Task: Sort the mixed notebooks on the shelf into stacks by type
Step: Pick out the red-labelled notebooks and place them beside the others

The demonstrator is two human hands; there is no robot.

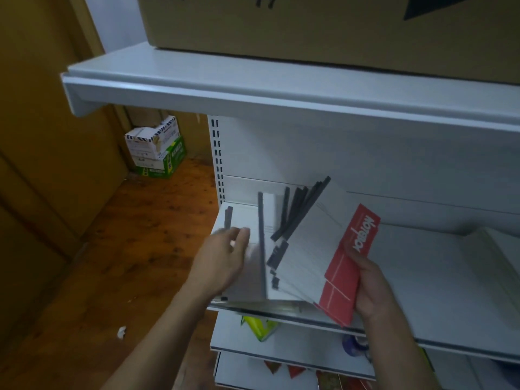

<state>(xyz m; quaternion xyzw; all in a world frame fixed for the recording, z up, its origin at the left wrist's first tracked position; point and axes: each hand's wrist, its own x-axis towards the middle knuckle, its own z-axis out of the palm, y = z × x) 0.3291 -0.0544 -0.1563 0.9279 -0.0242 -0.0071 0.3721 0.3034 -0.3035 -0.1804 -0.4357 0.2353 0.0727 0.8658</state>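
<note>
White metal shelving [253, 88] fills the right of the view, and a large cardboard box [309, 23] is set on its top shelf. A wooden floor [140, 235] is seen to the left, with small cartons [154, 147] stacked at the far wall. Over the middle shelf [422, 277], near its left end, a fan of white notebooks [306, 249] with dark spines is held, a red-banded notebook [346, 274] lying on top at the right. A pale stack [492, 263] is laid further right. The fan's near right corner is gripped by the right hand [371, 291], thumb on the red cover. The fan's left edge is met by the left hand [222, 263], fingers bent; whether anything is gripped cannot be told through the blur.
</note>
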